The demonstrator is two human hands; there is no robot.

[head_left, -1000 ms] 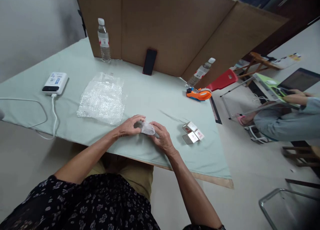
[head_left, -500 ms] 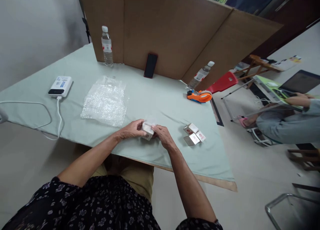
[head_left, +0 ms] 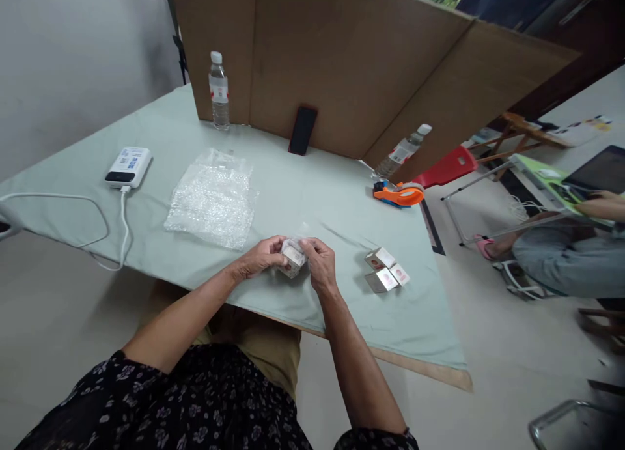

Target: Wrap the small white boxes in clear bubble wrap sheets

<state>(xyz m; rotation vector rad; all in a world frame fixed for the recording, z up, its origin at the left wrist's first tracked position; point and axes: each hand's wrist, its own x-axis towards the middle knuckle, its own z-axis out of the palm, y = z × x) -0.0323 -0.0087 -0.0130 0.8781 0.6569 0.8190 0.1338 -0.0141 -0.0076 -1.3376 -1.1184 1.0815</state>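
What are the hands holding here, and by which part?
Both hands, left hand and right hand, hold one small box in clear wrap, fingertips pinching its opposite ends above the table.

Bare cloth lies between bubble wrap (head_left: 213, 198) and 2 small boxes (head_left: 387, 271); cardboard screen (head_left: 351, 79) blocks behind.

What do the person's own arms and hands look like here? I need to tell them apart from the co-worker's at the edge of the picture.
Both forearms are bare from the elbow down. The left hand and right hand wear no gloves, and no rings can be made out. The short sleeves are dark fabric with a small pale floral print. A dark band at the right wrist may be a watch or a sleeve edge.
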